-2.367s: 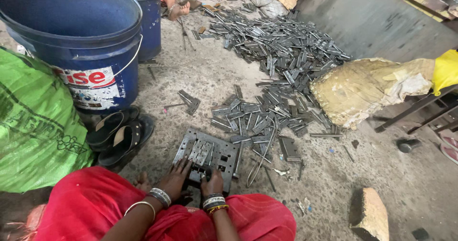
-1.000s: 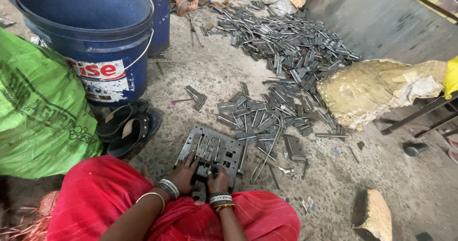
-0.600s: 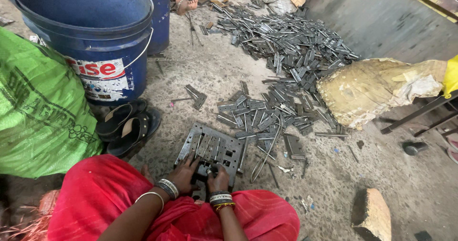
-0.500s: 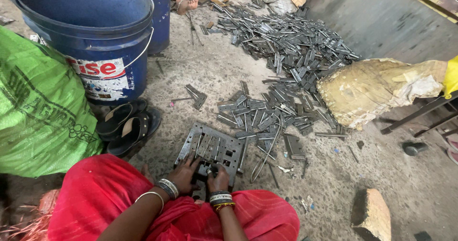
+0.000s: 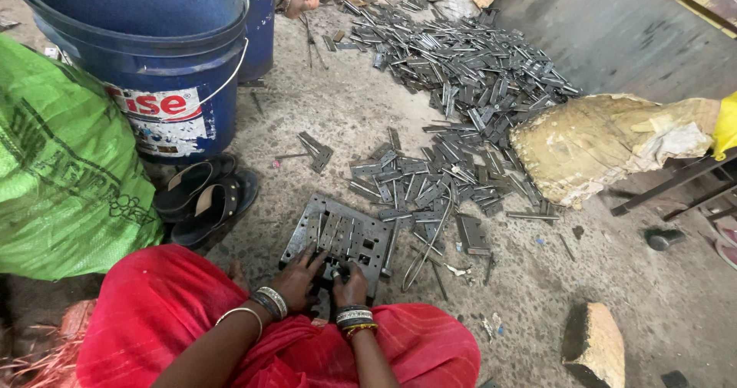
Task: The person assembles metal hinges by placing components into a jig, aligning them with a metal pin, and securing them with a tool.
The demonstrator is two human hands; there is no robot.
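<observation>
A grey slotted metal plate [image 5: 338,238] lies flat on the concrete floor [image 5: 330,112] before the red-clad knees. Left hand [image 5: 298,279] rests spread on its near edge; right hand [image 5: 351,282] curls shut over a small piece there I cannot make out. Behind stands a blue bucket [image 5: 146,58] with a white label.

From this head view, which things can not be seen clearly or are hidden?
- Head view: what the right hand pinches is too small to tell, covered by its fingers.
- Near edge of the metal plate: hidden under the left hand and right hand.
- Blue bucket: cut off by the top edge.
- Green sack: cut off by the left edge; contents hidden.
- Far metal strips: too small to tell apart.
</observation>
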